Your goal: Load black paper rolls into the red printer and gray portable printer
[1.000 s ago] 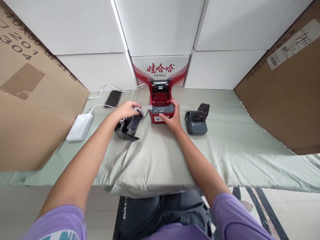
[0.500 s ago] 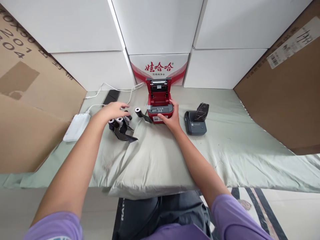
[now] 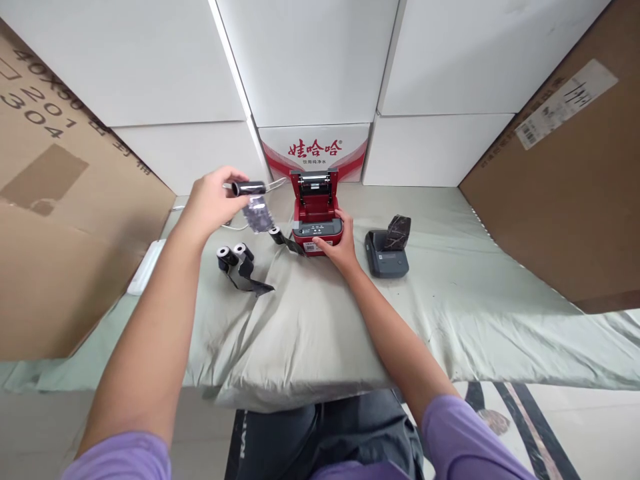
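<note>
Raised above the cloth, my left hand [image 3: 213, 203] pinches a small black roll of label paper [image 3: 250, 189] by its end, and a loose strip [image 3: 258, 215] hangs down from it. My right hand [image 3: 340, 245] grips the right side of a red label printer [image 3: 316, 230], thumb on the front. The printer's lid [image 3: 315, 187] stands up, showing the roller inside. Left of the printer lies another black roll [image 3: 276, 235], its strip reaching the printer's front corner. Two more black rolls [image 3: 235, 257] stand further left with their strips unwound.
A dark grey printer [image 3: 387, 257] with black paper sticking out sits to the right. A white adapter [image 3: 146, 267] and cables lie at left. Cardboard boxes [image 3: 45, 267] flank both sides, and white boxes [image 3: 310, 60] wall the back.
My left hand has lifted a black roll off the group at left and carried it up, toward the back. The right hand keeps its hold on the red printer. The camera view has shifted slightly.
</note>
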{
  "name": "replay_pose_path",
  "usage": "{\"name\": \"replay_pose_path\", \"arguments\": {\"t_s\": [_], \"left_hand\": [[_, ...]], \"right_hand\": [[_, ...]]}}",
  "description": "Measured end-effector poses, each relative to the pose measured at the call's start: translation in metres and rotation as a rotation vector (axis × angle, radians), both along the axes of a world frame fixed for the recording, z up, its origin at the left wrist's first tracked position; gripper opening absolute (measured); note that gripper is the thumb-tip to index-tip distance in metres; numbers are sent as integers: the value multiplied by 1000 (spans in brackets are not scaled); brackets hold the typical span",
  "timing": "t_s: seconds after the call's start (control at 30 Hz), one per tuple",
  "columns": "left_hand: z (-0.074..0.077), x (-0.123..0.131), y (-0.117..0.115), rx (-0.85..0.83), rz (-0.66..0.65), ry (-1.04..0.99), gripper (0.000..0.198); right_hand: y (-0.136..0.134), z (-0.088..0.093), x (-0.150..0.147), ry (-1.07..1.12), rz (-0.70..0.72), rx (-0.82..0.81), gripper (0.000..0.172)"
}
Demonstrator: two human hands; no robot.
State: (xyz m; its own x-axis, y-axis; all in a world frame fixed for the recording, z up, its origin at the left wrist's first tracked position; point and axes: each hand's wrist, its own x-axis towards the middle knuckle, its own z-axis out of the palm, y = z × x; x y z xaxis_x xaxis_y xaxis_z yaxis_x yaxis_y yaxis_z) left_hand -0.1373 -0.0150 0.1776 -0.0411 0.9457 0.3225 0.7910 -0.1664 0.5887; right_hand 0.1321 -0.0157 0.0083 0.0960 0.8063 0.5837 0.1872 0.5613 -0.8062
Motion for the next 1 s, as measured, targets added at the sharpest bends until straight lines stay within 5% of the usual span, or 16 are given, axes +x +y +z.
{"name": "replay_pose_path", "arguments": {"t_s": [0.13,0.33,0.57,1.0], "left_hand": [[-6,31,17,94,-207,-444,43],[-40,67,39,-21,-278,-579,53],[-76,87,58,-121,-238,-145,37],[-59,110,72,-210,-228,429,33]], "right_hand": [[1,-1,0,1,-4,16,81],[2,-3,-1,15,-2,34,83],[5,-7,-2,4,-25,45,85],[5,-7,-2,-1,-41,48,84]]}}
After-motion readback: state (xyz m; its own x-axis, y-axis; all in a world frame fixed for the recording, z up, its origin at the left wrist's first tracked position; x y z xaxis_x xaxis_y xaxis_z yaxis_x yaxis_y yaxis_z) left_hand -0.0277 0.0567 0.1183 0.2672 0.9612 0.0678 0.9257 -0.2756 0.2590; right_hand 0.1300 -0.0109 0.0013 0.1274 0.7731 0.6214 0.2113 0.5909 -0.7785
